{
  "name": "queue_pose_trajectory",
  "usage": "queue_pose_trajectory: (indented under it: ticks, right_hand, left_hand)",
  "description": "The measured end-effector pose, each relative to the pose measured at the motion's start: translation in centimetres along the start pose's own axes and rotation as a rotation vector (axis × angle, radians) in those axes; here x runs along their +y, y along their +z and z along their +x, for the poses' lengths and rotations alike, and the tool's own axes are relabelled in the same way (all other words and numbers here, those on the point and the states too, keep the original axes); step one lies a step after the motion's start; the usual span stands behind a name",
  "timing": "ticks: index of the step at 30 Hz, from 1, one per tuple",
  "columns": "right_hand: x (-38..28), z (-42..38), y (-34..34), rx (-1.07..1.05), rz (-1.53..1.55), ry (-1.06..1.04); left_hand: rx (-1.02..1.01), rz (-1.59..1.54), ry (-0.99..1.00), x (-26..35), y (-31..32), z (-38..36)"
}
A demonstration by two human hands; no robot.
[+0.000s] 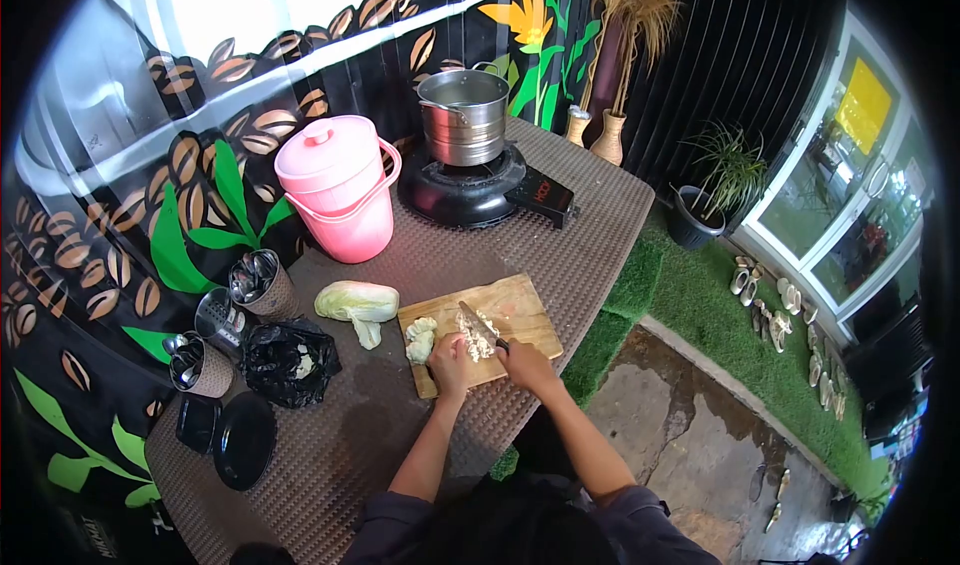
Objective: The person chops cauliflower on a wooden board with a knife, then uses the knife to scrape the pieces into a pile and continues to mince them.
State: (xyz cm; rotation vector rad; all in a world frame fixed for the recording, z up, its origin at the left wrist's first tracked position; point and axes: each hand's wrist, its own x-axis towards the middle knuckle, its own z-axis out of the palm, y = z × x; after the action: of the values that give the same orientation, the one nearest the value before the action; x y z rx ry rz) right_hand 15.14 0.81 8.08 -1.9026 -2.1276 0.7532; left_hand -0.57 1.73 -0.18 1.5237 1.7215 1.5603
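The right grip [527, 370] is closed around the handle of a knife [480, 322], and the blade points away from the person and to the left of this grip. The left grip [449, 367] is to the left of it, with curled fingers at the near edge of the chopped pieces [474, 347]. I cannot tell if these fingers pinch a piece or only rest there.

The chopped pieces lie on the wooden board [520, 300], between the two grips and slightly beyond them, with the blade over them. Just beyond the left grip, toward the left edge of the board, there are pale lumps [420, 337], which look like cauliflower. A cabbage [357, 302] lies on the table [600, 215], farther to the left and off the board.

To cut well here, I think the left grip should keep its fingertips folded back, because the blade is quite near. The right grip does better with short, calm strokes, while the tip stays low. It also seems wise to gather the pieces into a small heap before each pass, so that they become even. The board sits at a slant near the table edge, so a steady downward pressure is safer than a push sideways.
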Motion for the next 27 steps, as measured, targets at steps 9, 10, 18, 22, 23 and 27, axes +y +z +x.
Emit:
queue_pose_trajectory:
  ticks: [9,10,18,22,23,27]
  right_hand:
    - [-0.2,-1.2,4.2,0.109,0.018,0.100]
    - [-0.3,-0.9,4.2,0.105,0.052,0.120]
    - [-1.4,-1.5,2.6,0.063,-0.051,0.049]
    - [-1.7,-1.4,4.9,0.091,0.023,0.158]
    - [-1.5,-1.0,5.2,0.109,0.032,0.130]
    - [-1.3,-1.1,2.2,0.046,0.018,0.069]
  left_hand:
    - [-0.022,0.024,0.005,0.4,0.0,0.2]
    - [-0.018,0.029,-0.001,0.5,0.0,0.2]
    - [-0.047,0.066,0.105,1.9,-0.4,0.5]
    - [-0.041,0.100,0.179,1.9,-0.3,0.5]
    - [-0.051,0.110,0.162,2.0,-0.5,0.4]
    - [-0.042,0.137,0.199,1.8,-0.3,0.3]
